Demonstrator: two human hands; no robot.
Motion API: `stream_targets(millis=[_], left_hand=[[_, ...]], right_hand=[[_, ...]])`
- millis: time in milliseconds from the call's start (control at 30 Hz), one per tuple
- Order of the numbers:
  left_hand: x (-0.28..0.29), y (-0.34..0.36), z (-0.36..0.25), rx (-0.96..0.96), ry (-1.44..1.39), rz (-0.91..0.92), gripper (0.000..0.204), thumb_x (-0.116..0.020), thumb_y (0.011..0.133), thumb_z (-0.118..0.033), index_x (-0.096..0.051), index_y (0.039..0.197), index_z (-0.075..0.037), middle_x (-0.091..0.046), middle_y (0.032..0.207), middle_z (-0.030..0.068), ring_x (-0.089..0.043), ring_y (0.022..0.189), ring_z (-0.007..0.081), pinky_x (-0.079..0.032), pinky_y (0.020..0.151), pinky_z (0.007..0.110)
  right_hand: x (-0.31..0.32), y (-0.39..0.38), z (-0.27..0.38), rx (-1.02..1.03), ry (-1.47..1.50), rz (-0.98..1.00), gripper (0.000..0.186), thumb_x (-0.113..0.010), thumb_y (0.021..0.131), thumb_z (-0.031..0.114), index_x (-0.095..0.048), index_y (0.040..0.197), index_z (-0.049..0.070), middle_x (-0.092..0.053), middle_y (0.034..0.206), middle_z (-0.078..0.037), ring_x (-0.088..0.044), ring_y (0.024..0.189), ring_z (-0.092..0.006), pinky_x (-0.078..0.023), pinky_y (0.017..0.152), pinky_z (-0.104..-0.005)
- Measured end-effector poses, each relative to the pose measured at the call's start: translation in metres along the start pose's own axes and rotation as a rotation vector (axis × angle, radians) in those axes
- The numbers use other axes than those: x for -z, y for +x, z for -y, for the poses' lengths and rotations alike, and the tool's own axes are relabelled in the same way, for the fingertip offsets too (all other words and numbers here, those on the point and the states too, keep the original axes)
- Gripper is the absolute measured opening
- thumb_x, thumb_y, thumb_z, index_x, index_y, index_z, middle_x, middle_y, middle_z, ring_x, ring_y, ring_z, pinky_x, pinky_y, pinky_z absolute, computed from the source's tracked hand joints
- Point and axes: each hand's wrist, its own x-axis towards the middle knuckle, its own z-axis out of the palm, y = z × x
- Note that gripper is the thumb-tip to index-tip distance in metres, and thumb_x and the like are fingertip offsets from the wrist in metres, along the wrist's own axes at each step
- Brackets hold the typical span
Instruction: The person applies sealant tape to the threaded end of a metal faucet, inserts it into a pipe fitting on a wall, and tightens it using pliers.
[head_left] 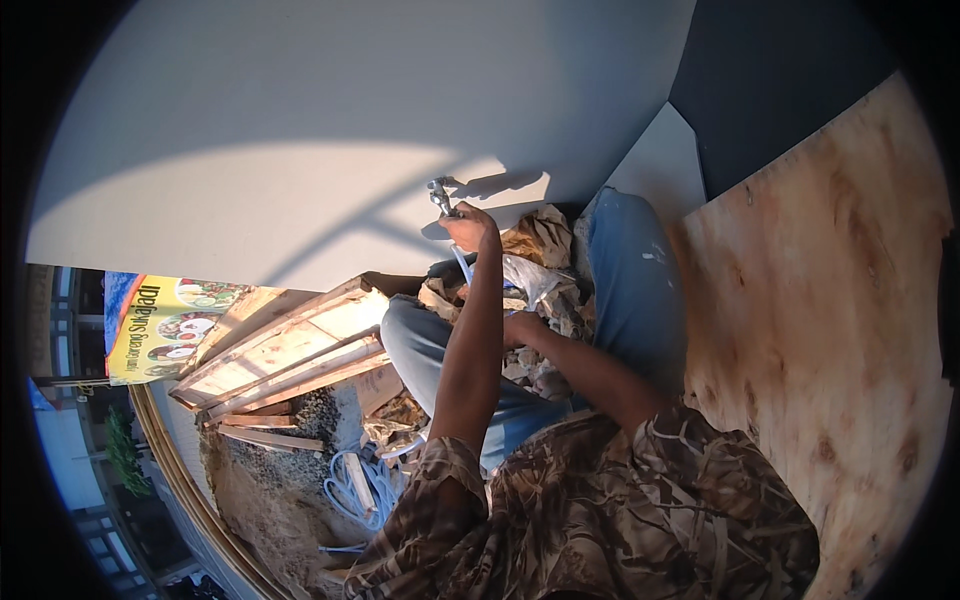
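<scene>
My left hand (pixel 470 228) is closed around a silver spray gun (pixel 439 196), raised close to the pale grey wall (pixel 250 90). From below that hand a light blue hose (pixel 461 262) runs down and passes behind my left forearm. My right hand (pixel 520 328) is lower, between my knees, close to crumpled paper and a clear plastic bag (pixel 532 276). My left forearm hides the fingers of this hand, so whether they grip anything does not show.
Rubble (pixel 548 375) lies between my legs. Left of my knee leans a wooden frame (pixel 290 355), with a coiled blue hose (pixel 358 497) on the ground below. A yellow banner (pixel 170 325) hangs farther left. A plywood sheet (pixel 810 330) stands close on my right.
</scene>
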Motion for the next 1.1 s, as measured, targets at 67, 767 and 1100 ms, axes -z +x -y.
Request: stream_targets(millis=[67,767,1100], left_hand=[[0.009,0.008,0.017,-0.158,-0.004,0.129,0.039,-0.051,0.094,-0.032,-0.050,0.109,0.004,-0.065,0.085,0.0250,-0.063,0.082,0.0444,-0.048,0.076,0.051],[0.017,0.011,0.047,0.571,-1.798,0.751,0.044,-0.062,0.094,-0.028,-0.052,0.123,0.004,-0.060,0.114,0.0108,-0.058,0.111,0.0237,-0.054,0.094,0.029],[-0.002,-0.003,0.045,0.697,-2.436,0.765,0.034,-0.060,0.095,-0.015,-0.057,0.126,-0.002,-0.060,0.125,0.0128,-0.055,0.120,0.0224,-0.047,0.106,0.034]], right_hand=[[0.002,-0.003,-0.006,0.044,-0.003,-0.048,0.042,-0.066,0.075,0.037,-0.071,0.106,0.009,-0.069,0.109,-0.015,-0.068,0.099,-0.0298,-0.054,0.081,-0.0426],[0.193,-0.132,-0.064,0.504,1.064,-0.148,0.036,-0.051,0.100,0.029,-0.066,0.096,-0.003,-0.041,0.052,0.003,-0.040,0.044,-0.0078,-0.038,0.046,-0.0249],[0.197,-0.136,-0.071,0.429,1.239,-0.132,0.031,-0.051,0.099,0.027,-0.063,0.092,0.000,-0.039,0.053,0.003,-0.040,0.046,-0.0070,-0.038,0.047,-0.0258]])
